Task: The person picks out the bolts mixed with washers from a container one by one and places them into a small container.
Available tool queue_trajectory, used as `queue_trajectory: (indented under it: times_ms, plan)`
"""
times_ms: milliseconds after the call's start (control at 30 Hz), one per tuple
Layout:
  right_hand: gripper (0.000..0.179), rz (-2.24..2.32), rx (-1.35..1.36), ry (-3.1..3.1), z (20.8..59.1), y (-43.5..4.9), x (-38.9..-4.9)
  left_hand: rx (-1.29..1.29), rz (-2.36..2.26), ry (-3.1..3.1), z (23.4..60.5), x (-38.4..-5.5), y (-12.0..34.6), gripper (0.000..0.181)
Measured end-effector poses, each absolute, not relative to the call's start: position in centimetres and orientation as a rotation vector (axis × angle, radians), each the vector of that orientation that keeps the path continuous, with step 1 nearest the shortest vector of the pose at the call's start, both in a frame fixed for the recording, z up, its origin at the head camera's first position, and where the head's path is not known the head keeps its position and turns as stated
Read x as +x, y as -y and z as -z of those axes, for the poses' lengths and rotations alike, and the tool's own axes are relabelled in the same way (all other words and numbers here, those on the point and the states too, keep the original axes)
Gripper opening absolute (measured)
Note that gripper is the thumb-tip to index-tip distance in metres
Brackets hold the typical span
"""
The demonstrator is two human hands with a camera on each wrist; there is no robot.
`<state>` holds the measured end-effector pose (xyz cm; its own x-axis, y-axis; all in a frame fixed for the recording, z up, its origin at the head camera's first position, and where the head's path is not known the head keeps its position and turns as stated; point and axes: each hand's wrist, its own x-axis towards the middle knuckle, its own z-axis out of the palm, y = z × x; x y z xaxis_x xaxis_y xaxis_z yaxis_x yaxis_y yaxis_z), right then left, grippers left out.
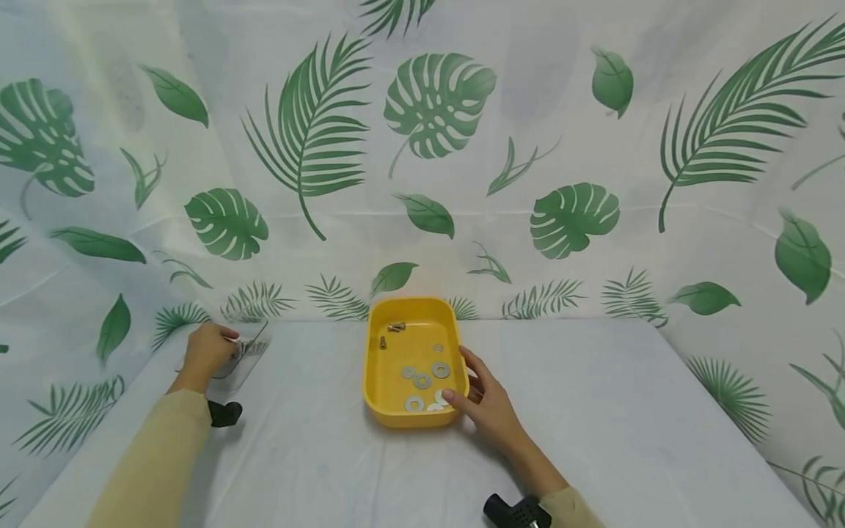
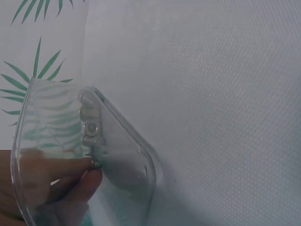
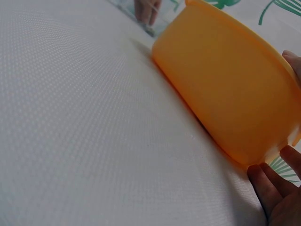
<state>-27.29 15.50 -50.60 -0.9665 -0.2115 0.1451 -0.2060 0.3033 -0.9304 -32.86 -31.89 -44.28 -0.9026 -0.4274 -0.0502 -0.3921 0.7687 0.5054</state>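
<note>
We see the left hand [image 1: 210, 350] at the desk's [image 1: 594, 411] far left corner, grip closed around a clear plastic tray [image 1: 246, 356], tilted up off the cloth. In the left wrist view the fingers [image 2: 77, 181] press the clear tray's wall, with a few small bolts [image 2: 89, 126] piled inside against it. The right hand [image 1: 485, 400] sits at the yellow tray [image 1: 379, 367], mid-desk toward the far edge; its grip holds the near right corner, thumb over the rim, fingers along the outer wall. Washers [image 1: 422, 380] lie in the yellow tray's near half, two bolts [image 1: 394, 327] at its far end. The right wrist view shows the yellow tray's wall [image 3: 225, 89] and fingertips [image 3: 275, 188] under its rim.
</note>
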Motion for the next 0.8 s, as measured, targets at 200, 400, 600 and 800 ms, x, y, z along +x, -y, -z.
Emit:
queue_trajectory:
  times_ms: [200, 400, 600, 800]
  plan:
    - [0.08, 1.805, -0.414, -2.539, 50.6, -15.4, -27.3, 0.602, 0.775, 2.884, 43.9, -32.7, 32.0, 0.03]
    - [0.079, 1.815, -0.424, -2.526, 50.5, -15.4, -27.2, 0.489, 0.875, 2.829, 41.9, -32.7, 30.5, 0.033]
    - [0.079, 1.811, -0.429, -2.533, 50.6, -15.5, -27.3, 0.403, 0.975, 2.793, 38.9, -32.5, 27.1, 0.036]
    - [0.079, 1.788, -0.422, -2.547, 50.6, -15.5, -27.4, 0.354, 1.057, 2.805, 37.0, -31.4, 23.5, 0.038]
